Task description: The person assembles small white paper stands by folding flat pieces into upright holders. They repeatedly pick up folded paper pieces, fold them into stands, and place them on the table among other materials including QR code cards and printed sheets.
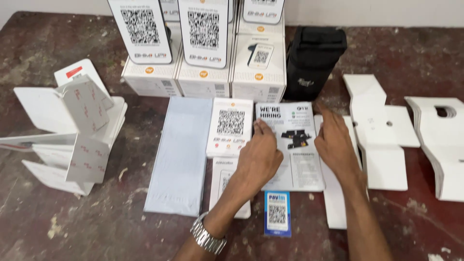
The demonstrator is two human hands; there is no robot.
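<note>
Nearest, a small blue card [277, 213] lies below the wrists. Left hand [258, 157] and right hand [333, 140] rest flat and unclenched on the printed leaflet [296, 145], gripping nothing; pressing both side edges evenly should keep it square beside the white card [230, 126].

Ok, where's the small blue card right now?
In the head view, the small blue card lies low at centre on the table, between the two forearms, just below the flyer under both hands.

Three white boxes [203, 77], one black pouch [313, 60], two hands [258, 159]
</note>
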